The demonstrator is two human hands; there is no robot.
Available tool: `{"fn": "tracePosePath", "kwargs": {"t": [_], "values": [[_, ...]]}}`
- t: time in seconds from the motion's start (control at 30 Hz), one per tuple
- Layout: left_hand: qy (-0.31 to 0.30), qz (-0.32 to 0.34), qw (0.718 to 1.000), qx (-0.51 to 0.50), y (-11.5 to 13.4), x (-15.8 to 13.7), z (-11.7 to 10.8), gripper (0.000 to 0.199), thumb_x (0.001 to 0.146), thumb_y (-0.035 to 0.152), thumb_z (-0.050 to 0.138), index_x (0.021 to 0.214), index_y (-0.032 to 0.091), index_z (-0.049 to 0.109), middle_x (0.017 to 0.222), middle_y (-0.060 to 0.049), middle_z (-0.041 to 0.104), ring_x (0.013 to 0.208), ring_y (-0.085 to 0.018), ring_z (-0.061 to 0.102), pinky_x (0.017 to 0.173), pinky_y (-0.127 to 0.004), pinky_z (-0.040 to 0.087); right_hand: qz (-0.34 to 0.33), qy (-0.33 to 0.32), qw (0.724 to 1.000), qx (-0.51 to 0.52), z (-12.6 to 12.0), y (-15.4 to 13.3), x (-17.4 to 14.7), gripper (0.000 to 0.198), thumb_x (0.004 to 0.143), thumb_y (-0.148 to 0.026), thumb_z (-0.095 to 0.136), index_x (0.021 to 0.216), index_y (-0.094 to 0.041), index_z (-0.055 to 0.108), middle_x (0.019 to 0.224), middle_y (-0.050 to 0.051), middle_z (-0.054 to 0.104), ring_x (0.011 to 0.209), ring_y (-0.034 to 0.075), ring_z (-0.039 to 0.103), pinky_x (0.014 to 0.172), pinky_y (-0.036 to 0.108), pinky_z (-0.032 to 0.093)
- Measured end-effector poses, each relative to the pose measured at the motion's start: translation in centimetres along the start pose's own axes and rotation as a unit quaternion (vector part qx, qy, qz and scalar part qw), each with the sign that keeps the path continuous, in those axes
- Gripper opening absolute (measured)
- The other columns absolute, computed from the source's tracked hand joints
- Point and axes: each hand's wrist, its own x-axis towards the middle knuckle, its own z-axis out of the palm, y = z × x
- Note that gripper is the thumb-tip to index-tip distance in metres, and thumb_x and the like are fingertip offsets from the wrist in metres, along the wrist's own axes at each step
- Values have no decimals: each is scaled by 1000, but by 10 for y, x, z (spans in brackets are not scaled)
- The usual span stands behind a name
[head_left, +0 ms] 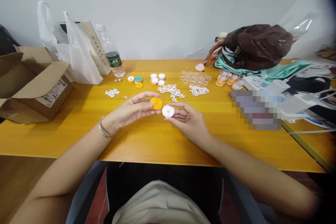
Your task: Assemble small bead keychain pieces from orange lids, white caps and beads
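Observation:
Between the thumb and fingers of my left hand [136, 107] is a round orange plastic piece [156, 103], its flat face turned toward me. My right hand [187, 117] pinches a round white plastic piece [168, 111] by its edge. The two pieces are held close together above the table, the white one slightly lower and to the right. Beyond my hands lie white leaf-shaped openwork parts [172, 91], with a second pile of white parts [198, 90] to their right. White-and-orange round caps [157, 79] stand in a group behind, near a loose orange disc [139, 85].
Clear plastic rings [195, 77] and small white pieces [112, 92] lie on the wooden table [147, 143]. At left are an open cardboard box [34, 91], a plastic bag [78, 49] and a water bottle [113, 57]. A brown bag [258, 47] and a blurred phone-like slab [256, 109] occupy the right.

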Motion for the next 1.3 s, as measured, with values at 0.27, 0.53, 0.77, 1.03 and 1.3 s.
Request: {"fn": "tracePosePath", "kwargs": {"t": [0.27,0.53,0.77,1.03,1.3], "values": [[-78,-50,994,-52,1,-2,-6,36,79,22,56,114,19,52,103,-6,59,87,-14,61,78,-22,50,-36,6,999,-5,-1,2,-1,36,66,-22,68,99,-23,55,93,1,67,85,14,65,82,29,53],[-4,29,995,100,2,-2,6,23,81,29,54,99,16,56,87,-5,60,70,-10,59,68,-22,49,-21,8,1000,-12,2,-1,-3,37,67,-26,67,101,-23,56,95,1,68,86,15,65,85,33,52],[20,61,971,232,-2,0,14,24,79,30,55,96,13,54,75,-3,61,64,-9,57,64,-23,48,-23,-7,1000,-15,0,7,-1,36,67,-26,67,102,-23,58,99,2,66,89,17,64,89,35,50],[104,131,859,485,-9,-6,31,29,77,40,55,92,16,57,74,-2,62,64,-10,56,61,-22,45,-24,-13,999,-32,1,13,-1,36,68,-24,66,103,-23,58,95,1,67,88,17,65,88,35,51],[133,151,817,541,-14,-7,35,28,80,42,50,89,16,57,73,-2,62,63,-11,56,57,-21,42,-13,-9,1000,-14,1,19,0,32,67,-26,67,97,-23,59,96,1,67,88,17,64,88,36,50]]}}
